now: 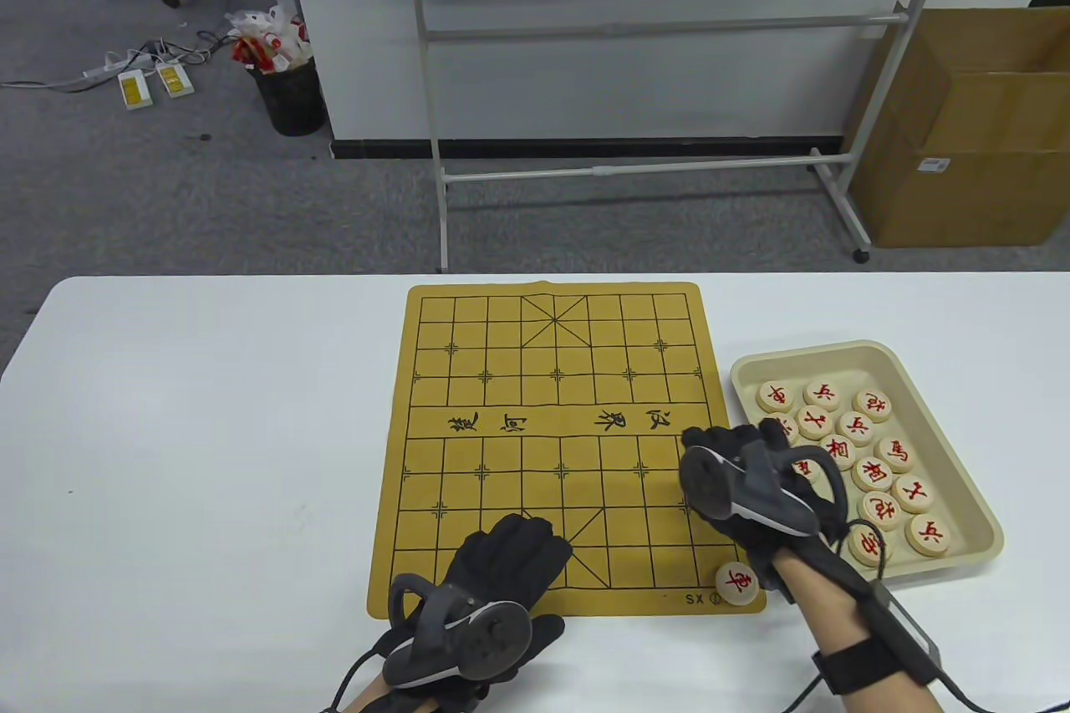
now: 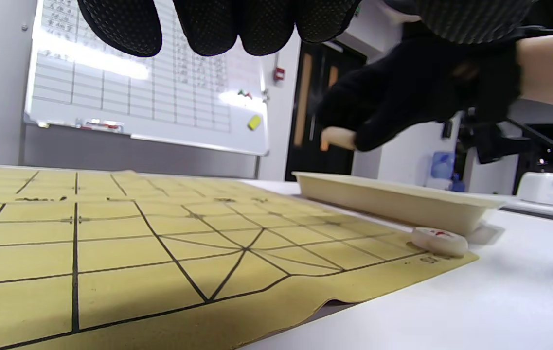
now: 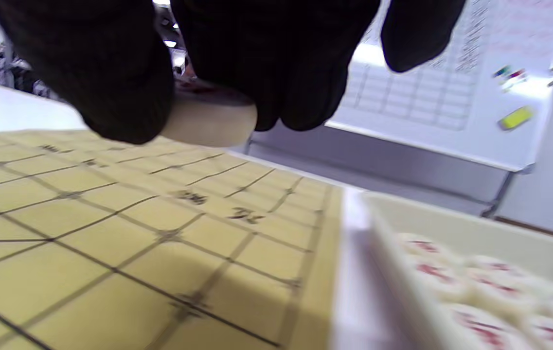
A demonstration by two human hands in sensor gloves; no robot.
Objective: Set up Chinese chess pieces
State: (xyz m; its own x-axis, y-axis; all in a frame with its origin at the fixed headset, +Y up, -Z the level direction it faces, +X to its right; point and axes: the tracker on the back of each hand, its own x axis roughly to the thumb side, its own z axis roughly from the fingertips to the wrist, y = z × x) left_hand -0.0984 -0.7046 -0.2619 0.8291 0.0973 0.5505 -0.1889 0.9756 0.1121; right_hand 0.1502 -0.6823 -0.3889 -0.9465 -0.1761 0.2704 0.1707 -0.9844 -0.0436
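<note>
Above the board's (image 1: 552,445) right edge, at about four o'clock from its centre, the right hand (image 1: 744,487) pinches one round wooden piece (image 3: 208,119) between thumb and fingers, lifted clear of the surface; the grip on its rim probably keeps its face level for setting down. One piece (image 1: 737,583) already sits on the board's corner at five o'clock, marked with a red character, so the setup has seemingly only begun. At three o'clock, just beside the board, a tray (image 1: 869,353) holds the remaining red pieces face up, likely kept close so each reach is short. At seven o'clock the left hand (image 1: 493,579) rests flat with fingers spread on the board's near edge, holding nothing, perhaps steadying the thin mat against sliding.
</note>
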